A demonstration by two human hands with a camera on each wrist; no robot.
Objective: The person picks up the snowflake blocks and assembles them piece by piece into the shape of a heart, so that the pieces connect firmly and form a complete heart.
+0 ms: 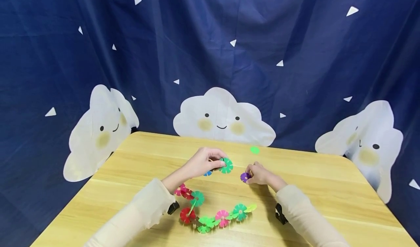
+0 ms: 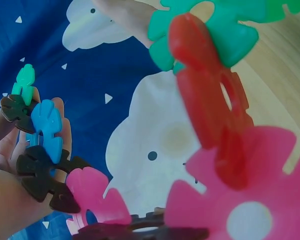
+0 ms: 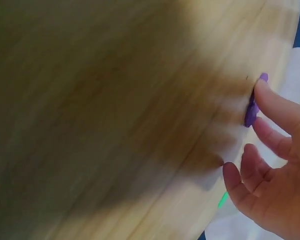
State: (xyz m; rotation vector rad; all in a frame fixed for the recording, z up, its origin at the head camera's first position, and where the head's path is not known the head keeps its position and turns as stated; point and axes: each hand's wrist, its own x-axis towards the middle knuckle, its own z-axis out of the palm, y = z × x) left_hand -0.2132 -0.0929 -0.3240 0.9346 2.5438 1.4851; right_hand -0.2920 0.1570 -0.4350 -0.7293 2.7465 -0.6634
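My left hand (image 1: 204,162) pinches a green notched disc (image 1: 227,167) between thumb and fingers, above the table. In the left wrist view that green disc (image 2: 25,82) joins a dark brown one, then a blue disc (image 2: 47,125), another brown and a pink disc (image 2: 92,195). The linked chain (image 1: 222,218) runs on under my left sleeve and curves across the table in red, pink and green. Over at the right, my right hand (image 1: 259,175) pinches a single purple notched disc (image 1: 244,177) between thumb and index finger; its other fingers curl loosely in the right wrist view.
A light green disc (image 1: 254,150) lies near the far edge of the wooden table (image 1: 147,148). Behind the table hangs a dark blue curtain (image 1: 203,57) with white clouds. The chain's yellow-green end disc (image 1: 251,208) lies in front of my right hand.
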